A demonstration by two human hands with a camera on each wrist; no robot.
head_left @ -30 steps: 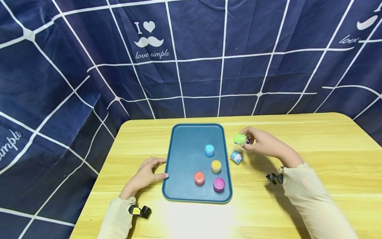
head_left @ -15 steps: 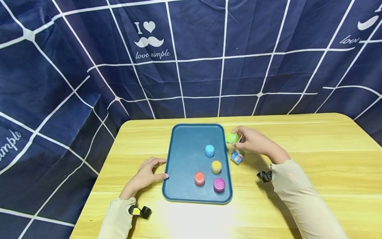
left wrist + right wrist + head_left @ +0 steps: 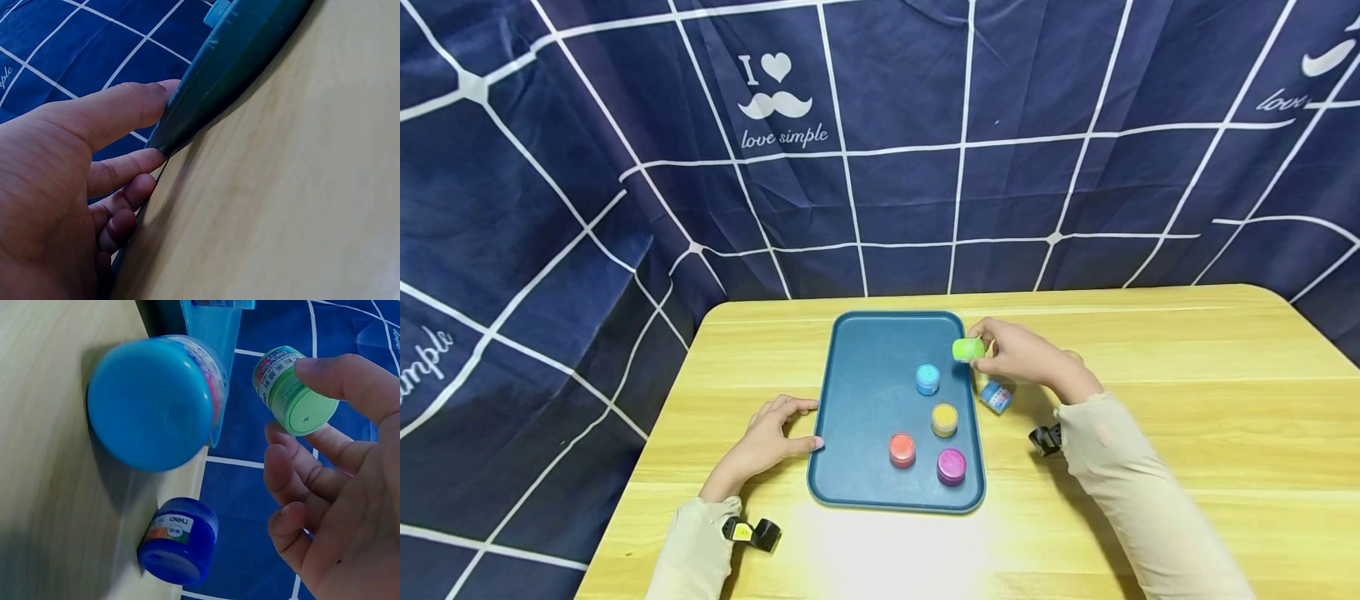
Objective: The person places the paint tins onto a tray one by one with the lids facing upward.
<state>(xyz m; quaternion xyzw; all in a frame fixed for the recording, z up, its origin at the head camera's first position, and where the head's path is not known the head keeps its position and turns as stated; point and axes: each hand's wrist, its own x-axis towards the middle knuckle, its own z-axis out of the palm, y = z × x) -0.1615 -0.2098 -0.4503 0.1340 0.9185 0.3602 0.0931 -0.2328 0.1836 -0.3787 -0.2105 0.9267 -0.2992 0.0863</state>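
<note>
The right hand (image 3: 1018,354), arm stretched forward, pinches a green paint jar (image 3: 967,349) tilted sideways above the teal tray's (image 3: 865,350) right rim. The left hand (image 3: 771,437) lies relaxed on the table, thumb against the tray's left edge.

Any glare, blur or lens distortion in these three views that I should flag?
Head view: a white glare patch on the table below the tray, and the backdrop's grid lines bow like a wide lens. Right wrist view: the near light-blue jar is soft, the green jar sharper. Left wrist view: the left hand is slightly soft.
</note>
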